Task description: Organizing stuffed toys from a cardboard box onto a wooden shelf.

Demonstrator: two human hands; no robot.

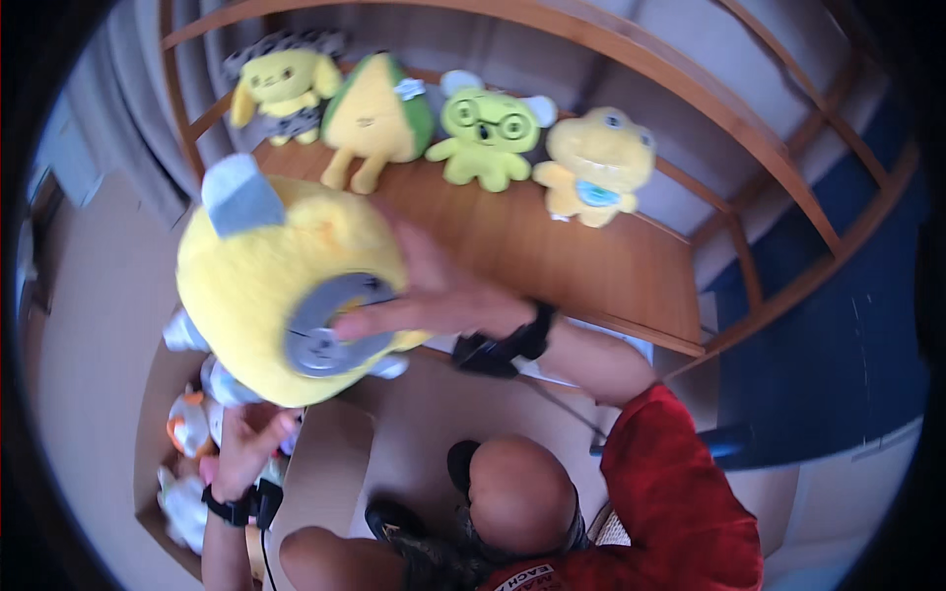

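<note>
Yellow plush toy point(236, 286) is held tilted in the air, over the far part of the cardboard box point(325, 463) and in front of the shelf. Nearest, the left hand point(248, 448) is just below it, thumb apart; whether that grip touches the toy, I cannot tell. Beyond, the right hand point(439, 286) pinches it, thumb across its round grey patch point(310, 353). Farther off, 4 stuffed toys point(488, 138) sit along the wooden shelf point(591, 286). Carrying seems the step in hand; adding it to the row would call for turning it upright.
</note>
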